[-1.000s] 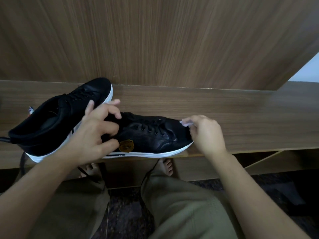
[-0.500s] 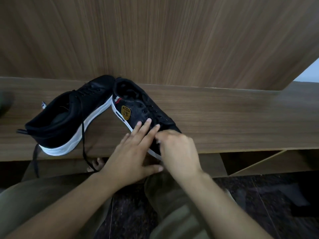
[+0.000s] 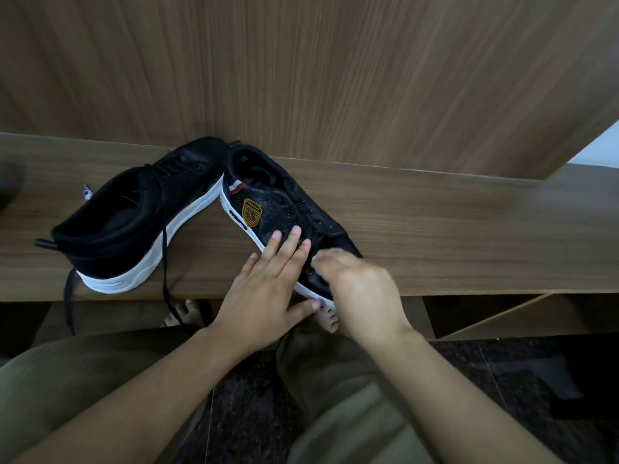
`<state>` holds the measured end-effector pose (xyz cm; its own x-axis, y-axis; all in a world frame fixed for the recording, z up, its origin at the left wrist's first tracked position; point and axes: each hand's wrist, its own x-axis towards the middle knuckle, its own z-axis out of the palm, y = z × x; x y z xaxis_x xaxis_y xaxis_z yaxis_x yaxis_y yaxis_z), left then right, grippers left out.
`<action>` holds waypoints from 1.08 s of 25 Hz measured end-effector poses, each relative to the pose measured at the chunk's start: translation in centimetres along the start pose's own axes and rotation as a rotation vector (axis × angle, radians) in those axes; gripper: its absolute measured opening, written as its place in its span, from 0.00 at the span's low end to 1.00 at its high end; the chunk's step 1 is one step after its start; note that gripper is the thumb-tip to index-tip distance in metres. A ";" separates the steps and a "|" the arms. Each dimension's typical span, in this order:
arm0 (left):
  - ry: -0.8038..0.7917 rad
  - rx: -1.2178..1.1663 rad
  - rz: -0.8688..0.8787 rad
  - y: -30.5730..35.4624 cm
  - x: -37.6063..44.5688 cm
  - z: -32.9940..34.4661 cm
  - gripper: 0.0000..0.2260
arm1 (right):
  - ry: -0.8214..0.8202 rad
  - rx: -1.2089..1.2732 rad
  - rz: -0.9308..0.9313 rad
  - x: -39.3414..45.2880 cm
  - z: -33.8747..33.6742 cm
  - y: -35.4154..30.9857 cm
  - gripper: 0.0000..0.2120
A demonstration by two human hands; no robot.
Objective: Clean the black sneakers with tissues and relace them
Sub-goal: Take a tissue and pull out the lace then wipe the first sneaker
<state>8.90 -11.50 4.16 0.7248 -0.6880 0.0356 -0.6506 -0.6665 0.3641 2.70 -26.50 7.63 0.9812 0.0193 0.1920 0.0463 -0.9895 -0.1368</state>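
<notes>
Two black sneakers with white soles stand on a wooden shelf (image 3: pixel 435 229). The left sneaker (image 3: pixel 134 226) points away from me, heel near the shelf's front edge, and its black lace (image 3: pixel 165 272) hangs over that edge. The right sneaker (image 3: pixel 268 209), with a gold badge on its side, has its toe toward me. My left hand (image 3: pixel 268 289) lies flat on that toe with straight fingers, thumb at the sole. My right hand (image 3: pixel 361 289) is curled over the toe, and a sliver of white tissue (image 3: pixel 316 261) shows at its fingertips.
A wood-grain panel (image 3: pixel 301 68) rises right behind the shelf. Under the shelf is an open compartment (image 3: pixel 485 313), and my bare toes (image 3: pixel 182 314) show below the front edge. My knees in olive trousers (image 3: pixel 335 380) are over a dark speckled floor (image 3: pixel 502 380).
The badge sneaker was turned from lying sideways along the shelf to toe toward me. My left hand went from gripping it to lying flat on the toe; my right hand came onto the toe.
</notes>
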 end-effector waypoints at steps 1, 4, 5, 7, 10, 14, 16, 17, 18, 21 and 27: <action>0.002 0.010 -0.007 0.0 -0.1 0.0 0.40 | 0.032 0.012 0.085 0.7 0.0 0.4 0.19; -0.041 0.019 -0.022 0.1 -0.2 -0.4 0.39 | 0.106 0.249 0.536 0.8 -1.1 2.0 0.13; -0.064 0.023 -0.021 0.2 -0.2 -0.5 0.41 | 0.093 0.385 0.664 0.2 -1.5 2.3 0.11; -0.106 0.034 -0.036 0.2 -0.4 -0.7 0.48 | 0.091 0.594 0.814 -1.1 -1.8 1.3 0.08; -0.103 0.052 -0.137 -1.2 -0.6 -1.6 0.53 | 0.211 0.630 0.816 -2.3 -0.5 -3.9 0.08; -0.143 -0.054 -0.146 -4.0 -1.2 -2.8 0.49 | 0.392 0.325 0.295 -2.9 2.8 -10.3 0.10; -0.125 -0.097 -0.119 -4.4 -1.5 -2.8 0.44 | 0.373 0.224 0.058 -3.7 4.2 -10.5 0.08; -0.120 -0.085 -0.108 -4.5 -1.6 -2.8 0.43 | 0.358 0.183 0.019 -4.0 4.2 -10.0 0.08; -0.128 -0.068 -0.100 -4.4 -1.6 -2.9 0.45 | 0.346 0.158 0.041 -4.2 3.9 -9.3 0.08; -0.208 -0.049 -0.110 -4.3 -1.2 -3.5 0.52 | 0.340 0.333 0.455 -4.4 2.1 -7.5 0.08; -0.226 -0.015 -0.128 -4.1 -1.2 -3.3 0.52 | 0.443 0.022 0.154 -3.8 3.2 -9.1 0.04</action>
<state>11.41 -7.03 5.69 0.7310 -0.6458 -0.2204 -0.5519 -0.7494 0.3657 -0.89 -17.09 5.04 0.8025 -0.1953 0.5638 -0.0851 -0.9727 -0.2158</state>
